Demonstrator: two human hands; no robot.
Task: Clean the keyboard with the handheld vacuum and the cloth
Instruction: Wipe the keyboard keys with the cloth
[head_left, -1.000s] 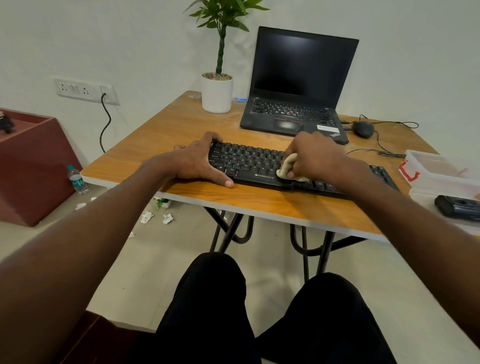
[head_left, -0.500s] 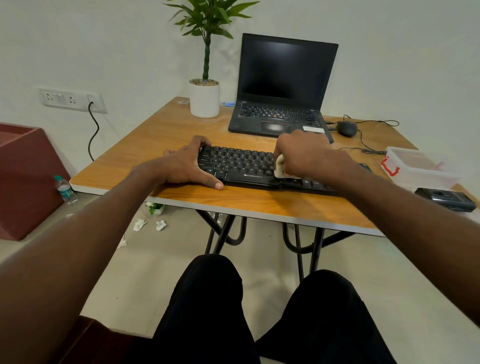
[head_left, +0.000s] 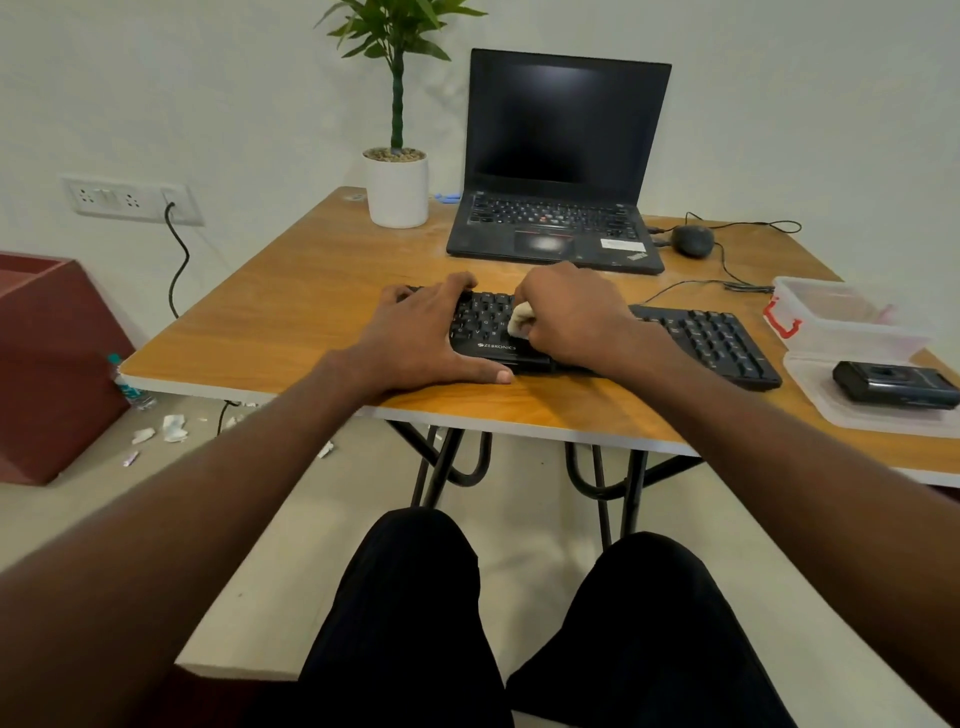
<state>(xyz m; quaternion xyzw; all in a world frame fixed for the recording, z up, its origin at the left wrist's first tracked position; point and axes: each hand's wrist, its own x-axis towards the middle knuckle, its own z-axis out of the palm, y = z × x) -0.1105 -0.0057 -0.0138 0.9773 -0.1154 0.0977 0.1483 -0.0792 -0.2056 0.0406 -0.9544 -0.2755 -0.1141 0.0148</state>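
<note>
A black keyboard (head_left: 711, 343) lies near the front edge of the wooden table (head_left: 291, 312). My left hand (head_left: 415, 338) rests flat on its left end, fingers spread over the keys and thumb along the front edge. My right hand (head_left: 571, 312) grips a bunched pale cloth (head_left: 519, 319) and presses it onto the keys left of the keyboard's middle. The black handheld vacuum (head_left: 893, 383) lies on a clear plastic lid (head_left: 831, 410) at the right edge of the table, apart from both hands.
Behind the keyboard stands an open black laptop (head_left: 561, 156), with a potted plant (head_left: 397, 187) to its left and a wired mouse (head_left: 692, 240) to its right. A clear plastic box (head_left: 841, 322) sits at the right. Paper scraps and a bottle (head_left: 127, 387) lie on the floor.
My right hand has slid the cloth leftward along the keys, close to my left hand. The left hand stays on the keyboard's left end. The camera view has shifted.
</note>
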